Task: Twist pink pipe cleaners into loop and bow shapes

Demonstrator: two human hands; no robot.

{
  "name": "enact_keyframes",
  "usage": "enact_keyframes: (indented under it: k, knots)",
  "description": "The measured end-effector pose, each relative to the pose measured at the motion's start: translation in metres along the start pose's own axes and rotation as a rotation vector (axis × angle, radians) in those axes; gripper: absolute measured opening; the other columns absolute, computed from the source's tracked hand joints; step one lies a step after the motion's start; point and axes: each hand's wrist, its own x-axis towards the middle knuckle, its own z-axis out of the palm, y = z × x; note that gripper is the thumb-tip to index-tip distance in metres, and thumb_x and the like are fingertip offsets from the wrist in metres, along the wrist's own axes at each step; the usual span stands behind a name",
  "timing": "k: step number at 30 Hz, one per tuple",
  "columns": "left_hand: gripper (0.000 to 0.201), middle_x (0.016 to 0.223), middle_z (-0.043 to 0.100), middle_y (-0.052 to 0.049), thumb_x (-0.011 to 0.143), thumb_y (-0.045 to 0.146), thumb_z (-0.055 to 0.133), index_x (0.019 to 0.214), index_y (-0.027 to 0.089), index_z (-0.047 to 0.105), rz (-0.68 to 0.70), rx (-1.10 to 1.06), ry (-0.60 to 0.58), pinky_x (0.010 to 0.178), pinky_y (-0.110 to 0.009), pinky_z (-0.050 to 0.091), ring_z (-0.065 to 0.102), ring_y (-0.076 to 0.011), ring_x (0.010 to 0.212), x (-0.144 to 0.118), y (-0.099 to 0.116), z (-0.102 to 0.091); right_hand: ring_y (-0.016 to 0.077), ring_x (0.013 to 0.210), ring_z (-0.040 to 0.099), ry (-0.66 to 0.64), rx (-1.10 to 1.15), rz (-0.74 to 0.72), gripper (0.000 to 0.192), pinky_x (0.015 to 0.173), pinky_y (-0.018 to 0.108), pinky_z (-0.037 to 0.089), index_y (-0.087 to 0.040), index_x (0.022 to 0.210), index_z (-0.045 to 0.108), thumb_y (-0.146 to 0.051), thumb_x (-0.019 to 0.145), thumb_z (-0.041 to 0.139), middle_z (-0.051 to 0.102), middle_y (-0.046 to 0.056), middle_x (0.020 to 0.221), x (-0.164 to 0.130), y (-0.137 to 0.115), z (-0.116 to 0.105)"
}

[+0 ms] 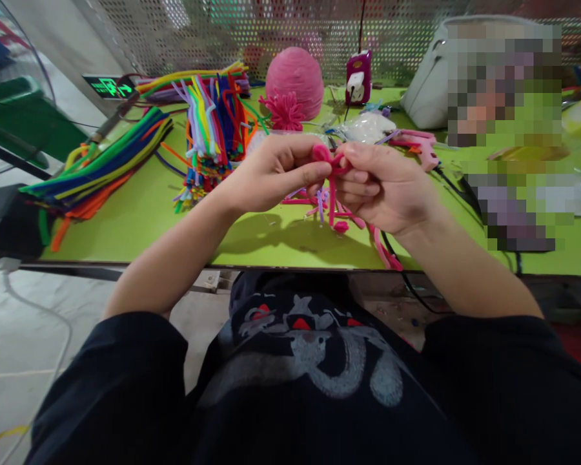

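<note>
Between my two hands, above the green table, is a dark pink pipe cleaner bent into small loops, with one straight end hanging down. My left hand pinches the loops from the left with thumb and forefinger. From the other side my right hand grips the same piece, its fingers curled in. Below the hands lie pink and purple pipe cleaner pieces and a small pink curl. Longer pink strips reach the table's front edge under my right wrist.
Bundles of coloured pipe cleaners stand and lie at left. Behind are a pink ball and a pink looped flower. A pink glue gun, a purple power socket and a grey bin are at right, with a black cable.
</note>
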Motion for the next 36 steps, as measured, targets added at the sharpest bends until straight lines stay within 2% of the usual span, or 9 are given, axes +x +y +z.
enact_keyframes:
  k: [5, 11, 15, 17, 20, 23, 28, 34, 36]
  knots:
    - [0.062, 0.072, 0.062, 0.001, 0.091, 0.084, 0.072, 0.092, 0.022, 0.07, 0.031, -0.065, 0.087, 0.065, -0.026, 0.06, 0.069, -0.0117, 0.071, 0.004, -0.009, 0.007, 0.0015, 0.044, 0.019, -0.009, 0.077, -0.1, 0.038, 0.04, 0.01, 0.019, -0.015, 0.072, 0.061, -0.016, 0.11, 0.062, 0.036, -0.009, 0.058, 0.001, 0.005, 0.0]
    - [0.061, 0.093, 0.071, 0.0, 0.084, 0.081, 0.08, 0.105, 0.024, 0.072, -0.004, 0.035, 0.195, 0.078, -0.029, 0.066, 0.081, -0.0183, 0.098, 0.002, -0.014, 0.009, 0.0028, 0.044, 0.023, 0.0, 0.132, -0.082, 0.042, 0.04, 0.016, 0.024, -0.016, 0.066, 0.057, -0.018, 0.106, 0.069, 0.038, -0.009, 0.057, 0.005, 0.009, -0.001]
    - [0.044, 0.08, 0.063, 0.001, 0.093, 0.063, 0.082, 0.098, 0.021, 0.072, 0.021, 0.061, 0.268, 0.067, -0.025, 0.058, 0.076, -0.0149, 0.083, 0.003, -0.013, 0.006, 0.0032, 0.045, 0.023, -0.011, 0.094, -0.076, 0.036, 0.04, 0.018, 0.023, -0.018, 0.07, 0.056, -0.017, 0.103, 0.069, 0.037, -0.009, 0.061, 0.005, 0.007, -0.005]
    - [0.038, 0.069, 0.054, 0.002, 0.097, 0.056, 0.079, 0.09, 0.02, 0.07, 0.018, 0.058, 0.286, 0.059, -0.023, 0.051, 0.069, -0.012, 0.069, 0.004, -0.011, 0.004, 0.0044, 0.046, 0.027, -0.038, -0.009, -0.164, 0.028, 0.04, 0.019, 0.026, -0.02, 0.075, 0.059, -0.021, 0.097, 0.077, 0.04, -0.008, 0.063, 0.006, 0.008, -0.012]
    - [0.043, 0.06, 0.048, 0.003, 0.101, 0.054, 0.074, 0.077, 0.019, 0.064, -0.006, 0.044, 0.245, 0.052, -0.022, 0.042, 0.056, -0.0083, 0.056, 0.004, -0.007, 0.003, 0.0077, 0.055, 0.045, -0.036, -0.29, -0.426, 0.022, 0.05, 0.022, 0.044, -0.026, 0.096, 0.07, -0.029, 0.091, 0.091, 0.058, -0.005, 0.076, 0.008, 0.011, -0.026]
    - [0.046, 0.06, 0.053, 0.002, 0.099, 0.056, 0.075, 0.074, 0.019, 0.064, -0.003, 0.009, 0.175, 0.05, -0.023, 0.039, 0.05, -0.0073, 0.054, 0.003, -0.004, 0.002, 0.0119, 0.073, 0.064, 0.0, -0.599, -0.624, 0.029, 0.071, 0.027, 0.059, -0.029, 0.113, 0.076, -0.035, 0.091, 0.094, 0.074, 0.0, 0.101, 0.008, 0.011, -0.036]
    - [0.048, 0.064, 0.061, 0.0, 0.097, 0.062, 0.076, 0.075, 0.019, 0.069, 0.002, -0.042, 0.068, 0.049, -0.024, 0.038, 0.051, -0.0079, 0.054, 0.004, 0.002, 0.001, 0.0223, 0.086, 0.077, -0.023, -0.977, -0.779, 0.02, 0.096, 0.041, 0.065, -0.03, 0.102, 0.083, -0.039, 0.089, 0.094, 0.082, 0.004, 0.102, 0.009, 0.008, -0.044]
    - [0.031, 0.063, 0.063, 0.001, 0.099, 0.037, 0.075, 0.074, 0.02, 0.071, 0.06, -0.052, -0.055, 0.054, -0.026, 0.043, 0.055, -0.0089, 0.058, 0.002, 0.003, -0.003, 0.0206, 0.076, 0.077, -0.073, -1.022, -0.833, 0.018, 0.081, 0.038, 0.067, -0.027, 0.101, 0.083, -0.04, 0.092, 0.09, 0.081, 0.001, 0.087, 0.01, 0.01, -0.048]
    - [0.032, 0.063, 0.063, 0.001, 0.099, 0.037, 0.075, 0.073, 0.019, 0.071, 0.025, -0.05, -0.11, 0.054, -0.027, 0.043, 0.056, -0.0094, 0.059, 0.002, 0.003, -0.004, 0.0195, 0.073, 0.075, -0.107, -1.04, -0.834, 0.015, 0.077, 0.036, 0.066, -0.027, 0.097, 0.082, -0.038, 0.091, 0.09, 0.081, 0.0, 0.083, 0.008, 0.009, -0.048]
